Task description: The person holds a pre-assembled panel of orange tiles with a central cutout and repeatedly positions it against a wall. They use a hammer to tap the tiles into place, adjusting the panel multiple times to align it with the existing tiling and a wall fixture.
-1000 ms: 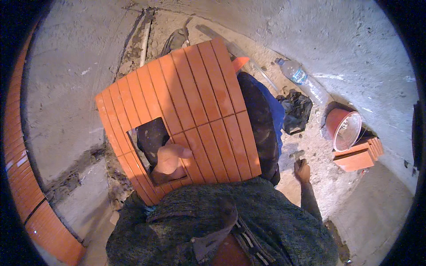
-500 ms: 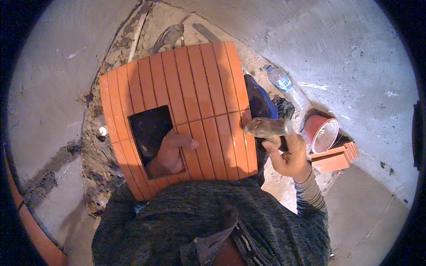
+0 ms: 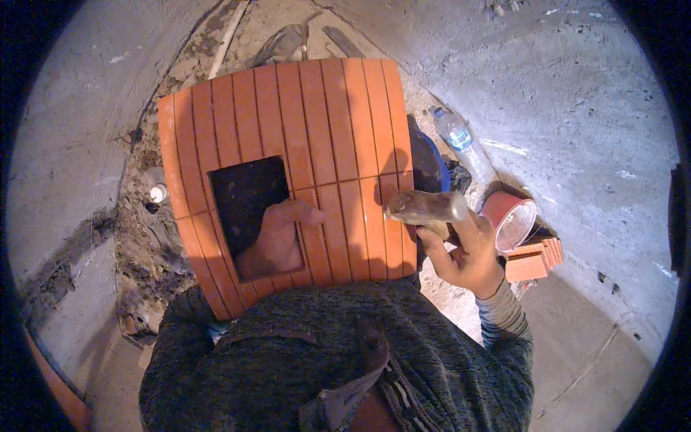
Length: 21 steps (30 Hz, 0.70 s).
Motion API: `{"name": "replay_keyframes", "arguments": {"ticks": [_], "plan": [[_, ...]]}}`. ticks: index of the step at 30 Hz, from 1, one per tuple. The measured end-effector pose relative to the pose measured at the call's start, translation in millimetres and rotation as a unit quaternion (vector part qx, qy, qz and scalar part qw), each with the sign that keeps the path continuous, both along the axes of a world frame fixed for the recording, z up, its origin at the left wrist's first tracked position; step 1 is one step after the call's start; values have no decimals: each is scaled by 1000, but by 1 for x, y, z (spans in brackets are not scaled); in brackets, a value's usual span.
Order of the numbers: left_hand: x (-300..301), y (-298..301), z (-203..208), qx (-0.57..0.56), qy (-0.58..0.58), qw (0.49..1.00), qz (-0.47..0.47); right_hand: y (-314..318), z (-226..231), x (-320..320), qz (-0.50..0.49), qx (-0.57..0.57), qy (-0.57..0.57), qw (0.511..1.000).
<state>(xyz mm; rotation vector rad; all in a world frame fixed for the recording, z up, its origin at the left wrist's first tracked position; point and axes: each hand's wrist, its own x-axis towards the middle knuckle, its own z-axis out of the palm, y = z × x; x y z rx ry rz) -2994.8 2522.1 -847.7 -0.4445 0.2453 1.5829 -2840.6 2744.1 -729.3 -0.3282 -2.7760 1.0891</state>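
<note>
Here, the orange tile [image 3: 309, 122] lies by the shirt [image 3: 288, 353]. The left hand [image 3: 276, 234] grips its hole's [image 3: 248, 191] edge; the right hand [image 3: 468, 255] curls around a hammer [image 3: 425, 207] near the tile's right side.

Bucket [image 3: 495, 213] right of panel [image 3: 309, 122], bottle [image 3: 464, 147] behind bucket, tile stack [image 3: 527, 266] before.

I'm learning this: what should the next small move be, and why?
Perhaps a light tap: the right hand holds a grey-headed hammer over the right side of the glossy orange grooved panel; the left hand shows in its rectangular cutout.
</note>
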Motion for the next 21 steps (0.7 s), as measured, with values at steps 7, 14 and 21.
{"name": "replay_keyframes", "arguments": {"ticks": [7, 14, 21], "plan": [[-1, -3, -1, 15, -13, 1000, 21, 2, -2, 8, 20, 36, -41, 998], [4, -8, -22, 48, -37, 998, 5, -2, 1, 5, 16, 33, -88, 995], [-3, -3, -3, 15, -2, 1000, 2, -2, 3, 4, 10, 23, -49, 999]]}}
